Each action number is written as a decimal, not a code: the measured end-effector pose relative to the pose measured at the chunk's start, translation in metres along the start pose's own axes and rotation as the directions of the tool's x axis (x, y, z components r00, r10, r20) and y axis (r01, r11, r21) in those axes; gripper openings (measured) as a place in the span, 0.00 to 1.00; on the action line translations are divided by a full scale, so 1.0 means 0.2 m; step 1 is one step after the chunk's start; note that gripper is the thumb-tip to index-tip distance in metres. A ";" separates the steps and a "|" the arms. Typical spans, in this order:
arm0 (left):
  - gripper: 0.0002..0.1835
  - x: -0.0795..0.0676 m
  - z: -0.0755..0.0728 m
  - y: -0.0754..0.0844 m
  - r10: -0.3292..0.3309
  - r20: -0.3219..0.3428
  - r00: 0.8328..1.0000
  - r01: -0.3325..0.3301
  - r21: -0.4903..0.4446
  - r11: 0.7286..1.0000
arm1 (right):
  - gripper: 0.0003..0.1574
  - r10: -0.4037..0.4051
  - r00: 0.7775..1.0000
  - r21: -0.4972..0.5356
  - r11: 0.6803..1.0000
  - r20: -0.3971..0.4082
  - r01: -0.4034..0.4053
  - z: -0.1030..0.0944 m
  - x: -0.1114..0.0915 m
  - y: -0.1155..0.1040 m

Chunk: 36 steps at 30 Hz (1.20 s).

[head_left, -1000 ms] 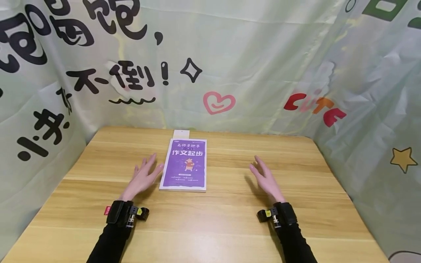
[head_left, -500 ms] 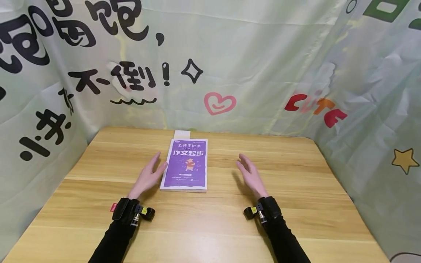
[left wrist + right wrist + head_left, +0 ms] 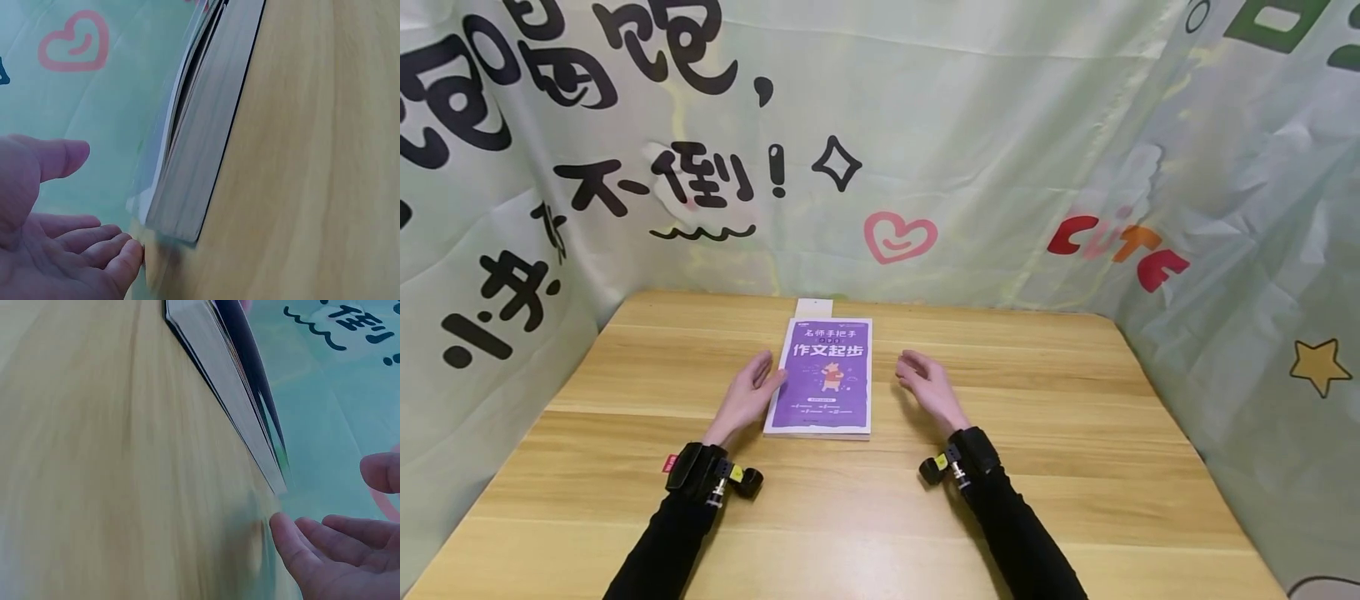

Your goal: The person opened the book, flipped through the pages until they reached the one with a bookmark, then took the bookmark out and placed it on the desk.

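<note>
A purple book (image 3: 822, 375) with white lettering and a small cartoon animal lies flat, cover up, on the wooden table. At its left edge is my left hand (image 3: 748, 396), fingers loosely extended and thumb apart; in the left wrist view the book's page edges (image 3: 194, 144) stand just beyond the fingers (image 3: 87, 240). To the right of the book, a short gap away, my right hand (image 3: 930, 387) has gently bent fingers and holds nothing. The right wrist view shows its fingers (image 3: 337, 540) near the book's edge (image 3: 219, 375).
A white card-like tab (image 3: 814, 308) sticks out behind the book's top edge. The wooden table (image 3: 1037, 517) is bordered at the back and sides by a pale green printed curtain (image 3: 1000, 150). Both wrists wear black straps with small cameras.
My right hand has moved left toward the book, its fingers bending a little more. My left hand has shifted slightly right, closer to the book's left edge. The book stays in place.
</note>
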<state>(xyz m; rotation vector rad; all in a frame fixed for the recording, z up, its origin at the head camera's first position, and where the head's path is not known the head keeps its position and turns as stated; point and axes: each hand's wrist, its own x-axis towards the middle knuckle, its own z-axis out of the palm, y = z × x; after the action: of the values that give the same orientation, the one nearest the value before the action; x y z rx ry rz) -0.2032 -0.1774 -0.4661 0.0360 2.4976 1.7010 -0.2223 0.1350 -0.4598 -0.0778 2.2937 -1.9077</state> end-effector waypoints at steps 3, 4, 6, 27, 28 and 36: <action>0.38 0.01 0.01 -0.01 -0.007 -0.006 1.000 0.007 -0.018 1.000 | 0.35 0.000 1.000 -0.011 1.000 -0.005 0.000 0.05 0.02 -0.01; 0.38 0.02 0.01 -0.01 -0.009 -0.009 1.000 0.009 -0.023 1.000 | 0.35 0.000 1.000 -0.017 1.000 -0.006 -0.001 0.07 0.03 -0.01; 0.37 0.02 0.02 -0.01 -0.011 -0.016 1.000 0.010 -0.032 0.999 | 0.35 0.004 1.000 -0.049 0.999 -0.010 -0.005 0.10 0.04 -0.01; 0.35 0.07 0.03 -0.04 0.007 -0.004 1.000 -0.008 -0.110 0.994 | 0.36 -0.057 0.998 -0.365 0.929 0.028 0.063 0.21 0.11 -0.03; 0.35 0.07 0.04 -0.05 0.011 0.001 1.000 -0.011 -0.115 0.993 | 0.36 -0.057 0.998 -0.362 0.930 0.036 0.067 0.21 0.11 -0.03; 0.36 0.06 0.03 -0.04 0.015 0.017 1.000 -0.013 -0.114 0.993 | 0.39 -0.031 0.998 -0.372 0.927 0.059 0.051 0.21 0.11 -0.02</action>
<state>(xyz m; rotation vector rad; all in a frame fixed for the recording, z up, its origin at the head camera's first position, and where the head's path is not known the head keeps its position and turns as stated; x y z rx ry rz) -0.2142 -0.1737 -0.4772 0.0584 2.3892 1.8367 -0.2370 0.0899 -0.4643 -0.2186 2.6052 -1.4392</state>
